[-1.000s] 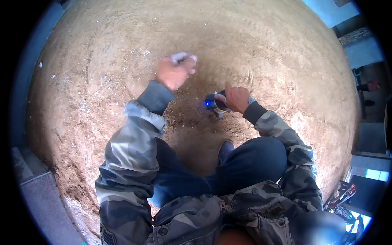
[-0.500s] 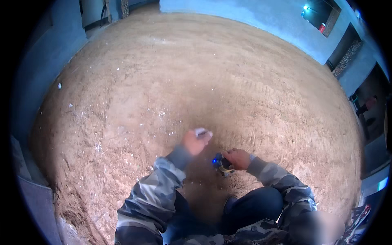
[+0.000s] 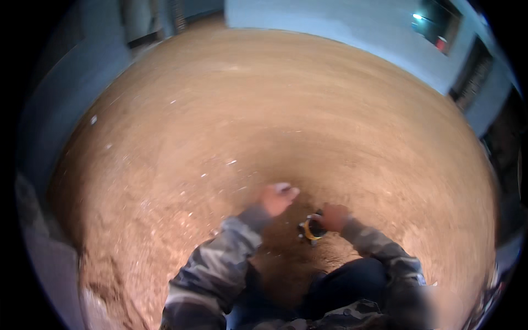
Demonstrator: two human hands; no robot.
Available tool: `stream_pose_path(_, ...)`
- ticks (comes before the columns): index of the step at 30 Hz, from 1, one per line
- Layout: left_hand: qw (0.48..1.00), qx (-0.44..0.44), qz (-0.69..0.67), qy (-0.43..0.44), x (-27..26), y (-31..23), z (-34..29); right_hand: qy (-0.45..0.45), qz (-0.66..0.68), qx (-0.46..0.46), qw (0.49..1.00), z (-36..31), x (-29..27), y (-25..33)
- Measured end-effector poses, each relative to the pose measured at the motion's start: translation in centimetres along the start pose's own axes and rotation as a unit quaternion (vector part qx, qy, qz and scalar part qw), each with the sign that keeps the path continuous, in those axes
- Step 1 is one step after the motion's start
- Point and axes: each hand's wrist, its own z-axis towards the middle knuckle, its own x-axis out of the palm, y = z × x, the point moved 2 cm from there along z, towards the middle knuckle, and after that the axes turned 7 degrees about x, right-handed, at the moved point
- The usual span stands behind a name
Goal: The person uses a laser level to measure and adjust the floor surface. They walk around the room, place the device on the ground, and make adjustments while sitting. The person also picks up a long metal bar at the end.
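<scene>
My left hand (image 3: 276,200) is closed, raised above the dirt floor, with a small whitish piece (image 3: 282,187) at its fingertips; blur hides what kind of piece it is. Just to the right and a little nearer to me, my right hand (image 3: 335,216) has its fingers closed on a small black object with a yellow rim (image 3: 314,226). Its kind cannot be made out. The two hands are apart. Camouflage sleeves cover both forearms.
Brown dirt floor (image 3: 209,110) spreads around me, with white scraps scattered on the left. Bluish walls (image 3: 308,27) bound it at the left and back. An opening with a bright light and a red item (image 3: 441,44) is at far right. My bent knee (image 3: 352,278) is below my right hand.
The whole view has shifted, so room and hands sit lower and farther right, with motion blur. The blue spot on the black object no longer shows, and its yellow rim is plainer.
</scene>
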Motion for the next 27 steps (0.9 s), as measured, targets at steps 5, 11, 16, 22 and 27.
stream_pose_path(5, 0.995, 0.047, 0.092, -0.008, 1.2, -0.8, 0.6, 0.005, -0.025, -0.290, 0.957, -1.8, -1.5, 0.1)
stream_pose_path(11, 0.989, 0.054, 0.124, -0.056, 1.6, -2.2, -0.6, 0.012, 0.043, -0.313, 0.949, -2.4, -1.6, 0.8)
stream_pose_path(16, 0.990, 0.067, 0.101, -0.070, 1.7, -1.8, -1.1, 0.032, 0.028, -0.236, 0.971, -1.9, -0.9, 1.0)
stream_pose_path(22, 0.991, 0.055, 0.116, -0.035, 2.0, -2.3, -0.3, -0.007, -0.060, -0.110, 0.992, -1.8, 1.3, -0.3)
stream_pose_path(27, 0.991, 0.069, 0.111, -0.026, 2.2, -2.2, -0.6, -0.108, -0.040, -0.059, 0.992, -1.9, 1.4, -0.6)
